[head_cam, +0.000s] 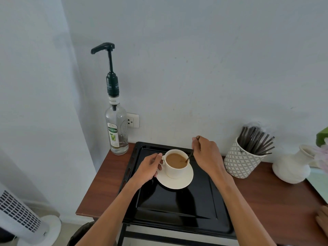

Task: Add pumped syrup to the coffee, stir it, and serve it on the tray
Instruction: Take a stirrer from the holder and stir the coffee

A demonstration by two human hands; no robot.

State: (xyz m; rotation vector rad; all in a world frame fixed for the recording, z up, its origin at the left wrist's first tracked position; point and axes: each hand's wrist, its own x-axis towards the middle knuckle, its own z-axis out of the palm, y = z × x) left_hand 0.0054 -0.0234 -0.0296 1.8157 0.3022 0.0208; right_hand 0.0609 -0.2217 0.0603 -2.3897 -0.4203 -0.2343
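A white cup of milky coffee stands on a white saucer in the far half of the black tray. My left hand grips the cup's handle and touches the saucer's left edge. My right hand pinches a thin dark stir stick whose lower end dips into the coffee at the cup's right side. The clear syrup bottle with a tall dark pump stands upright at the table's back left corner, apart from both hands.
A patterned white holder full of dark stir sticks stands right of the tray, then a white vase. The wooden table meets the wall at its back. A white tower fan stands on the floor at left. Another person's fingers rest at the right edge.
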